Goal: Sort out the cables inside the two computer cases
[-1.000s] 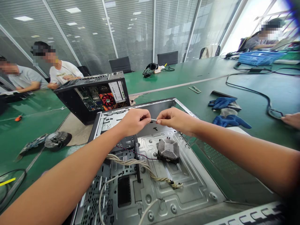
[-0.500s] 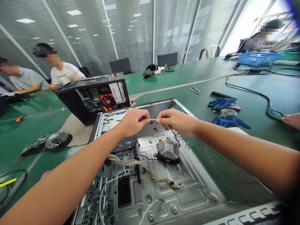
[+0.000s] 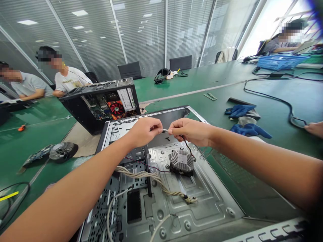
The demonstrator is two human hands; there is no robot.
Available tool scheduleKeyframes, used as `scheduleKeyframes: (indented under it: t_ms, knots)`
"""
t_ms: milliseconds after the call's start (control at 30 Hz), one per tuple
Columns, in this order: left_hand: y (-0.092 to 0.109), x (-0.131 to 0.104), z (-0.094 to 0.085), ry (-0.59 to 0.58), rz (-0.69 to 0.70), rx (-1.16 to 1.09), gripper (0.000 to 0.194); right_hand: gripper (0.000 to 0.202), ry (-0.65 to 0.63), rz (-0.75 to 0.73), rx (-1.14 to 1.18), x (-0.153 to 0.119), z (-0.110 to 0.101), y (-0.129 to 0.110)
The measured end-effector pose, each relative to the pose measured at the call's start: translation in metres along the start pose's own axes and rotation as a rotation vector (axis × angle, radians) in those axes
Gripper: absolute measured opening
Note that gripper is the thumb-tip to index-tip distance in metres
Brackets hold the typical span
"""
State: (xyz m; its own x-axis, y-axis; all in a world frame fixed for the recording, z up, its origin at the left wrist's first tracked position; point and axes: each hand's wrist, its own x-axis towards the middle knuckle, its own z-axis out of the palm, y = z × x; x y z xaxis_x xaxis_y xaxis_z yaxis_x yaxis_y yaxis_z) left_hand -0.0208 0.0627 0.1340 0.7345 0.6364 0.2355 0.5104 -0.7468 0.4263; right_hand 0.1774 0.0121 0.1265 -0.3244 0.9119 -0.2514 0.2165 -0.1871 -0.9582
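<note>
My left hand [image 3: 148, 130] pinches one end of a short, thin whitish strip [image 3: 165, 130] above an open metal computer case [image 3: 217, 198]. The other end is in the fingertips of my right hand [image 3: 185, 131], a little apart from the left. A dark twisted cable [image 3: 188, 146] hangs from below my right hand toward a finned heatsink [image 3: 181, 160], which lies on the case floor. Both hands are closed. A twisted bundle of beige wires [image 3: 161, 183] crosses the case nearer to me. What the strip is I cannot tell.
Behind the open case stands a black computer tower [image 3: 101, 104] with a red fan inside. Blue gloves [image 3: 248, 129] lie on the green table at right, near a black cord [image 3: 272, 95]. A blue basket [image 3: 281, 63] sits farther back. Several other people are seated around.
Both hands keep their grip on the strip, which now slants slightly instead of bowing upward. Otherwise the scene has hardly moved.
</note>
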Motion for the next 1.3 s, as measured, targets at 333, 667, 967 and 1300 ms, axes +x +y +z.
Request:
scheduleKeyframes:
  t_ms: [333,667,967,1300]
  knots:
    - [0.004,0.002,0.0,-0.095,-0.064,0.045,0.014,0.017,0.143,-0.16,-0.496,0.001,-0.001,-0.001]
    - [0.001,0.0,0.002,-0.023,-0.038,-0.056,0.011,0.023,-0.093,0.153,0.119,-0.004,0.004,-0.003]
    - [0.002,-0.001,-0.001,-0.012,-0.078,-0.11,0.012,0.025,-0.22,0.212,0.127,-0.002,-0.001,-0.004]
    - [0.005,0.002,-0.003,-0.096,-0.123,-0.022,0.015,0.032,-0.001,-0.102,-0.576,0.002,0.001,0.0]
